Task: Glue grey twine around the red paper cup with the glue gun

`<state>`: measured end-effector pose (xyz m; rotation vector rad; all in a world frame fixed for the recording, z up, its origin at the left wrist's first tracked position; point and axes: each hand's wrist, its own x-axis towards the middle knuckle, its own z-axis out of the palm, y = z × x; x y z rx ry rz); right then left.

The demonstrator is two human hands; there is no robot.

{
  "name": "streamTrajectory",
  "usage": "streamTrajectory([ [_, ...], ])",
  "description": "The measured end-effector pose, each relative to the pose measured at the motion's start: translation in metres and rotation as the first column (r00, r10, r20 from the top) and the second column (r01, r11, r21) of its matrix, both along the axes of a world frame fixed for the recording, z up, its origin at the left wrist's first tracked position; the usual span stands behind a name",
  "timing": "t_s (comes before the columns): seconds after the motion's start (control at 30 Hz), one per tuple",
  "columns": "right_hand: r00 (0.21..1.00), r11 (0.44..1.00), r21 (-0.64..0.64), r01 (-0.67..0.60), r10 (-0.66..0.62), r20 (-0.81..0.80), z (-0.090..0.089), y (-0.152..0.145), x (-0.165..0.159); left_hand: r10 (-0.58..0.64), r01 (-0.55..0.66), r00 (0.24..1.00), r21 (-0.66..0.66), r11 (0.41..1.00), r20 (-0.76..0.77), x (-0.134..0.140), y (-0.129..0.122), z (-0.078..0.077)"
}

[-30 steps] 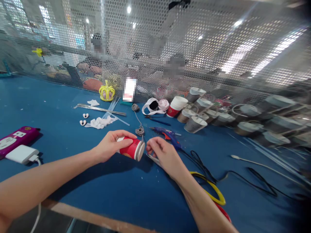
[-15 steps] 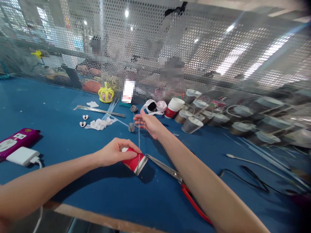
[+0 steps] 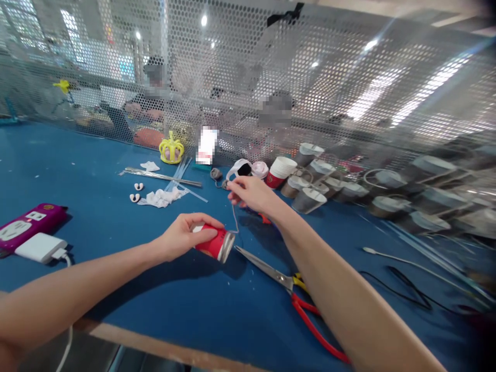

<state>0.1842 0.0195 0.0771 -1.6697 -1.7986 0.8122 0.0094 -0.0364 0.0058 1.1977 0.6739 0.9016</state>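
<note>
My left hand is wrapped round a small red-and-white paper cup, tilted sideways with one end pointing right. Grey yarn lies around that end of the cup. From there a loose strand of yarn rises to my right hand, whose fingertips pinch it. Beyond the right hand sits a small grey yarn ball, with another grey bundle partly hidden behind the fingers. Scissors with red handles lie below my right forearm, tips close to the cup.
A perforated metal screen stands behind the blue table. Stacked paper cups and several grey-wrapped cups line the right back. White tissue, metal rods and a yellow crown-shaped piece lie left; a purple power strip is nearer.
My right hand has moved slightly right, and the yarn has gone from taut across the cup to slack beside its end. The cup has turned upward a little; the nearer yarn ball has shifted back.
</note>
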Motion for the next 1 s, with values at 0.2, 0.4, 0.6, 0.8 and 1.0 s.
streamTrajectory([
  [0.2, 0.988, 0.99, 0.089, -0.113, 0.103, 0.112, -0.012, -0.072, 0.009, 0.082, -0.085, 0.995, 0.033, 0.996, 0.061, 0.0, 0.002, -0.004],
  [0.4, 0.981, 0.98, 0.066, -0.186, 0.19, -0.051, -0.027, -0.085, 0.0, 0.057, -0.06, 0.998, 0.093, 0.994, 0.038, 0.002, -0.003, -0.004],
  [0.6, 0.912, 0.941, 0.026, -0.338, 0.335, -0.237, -0.021, -0.079, -0.018, -0.004, 0.005, 1.0, 0.123, 0.992, -0.013, 0.002, -0.002, -0.007],
  [0.8, 0.984, 0.979, 0.126, 0.158, -0.167, 0.065, -0.017, -0.053, 0.021, 0.097, -0.093, 0.988, 0.035, 0.995, -0.118, 0.002, -0.001, -0.003],
  [1.0, 0.819, 0.905, 0.147, 0.398, -0.424, 0.387, -0.033, -0.033, 0.089, 0.169, -0.161, 0.964, 0.057, 0.985, -0.203, 0.001, 0.001, 0.0],
])
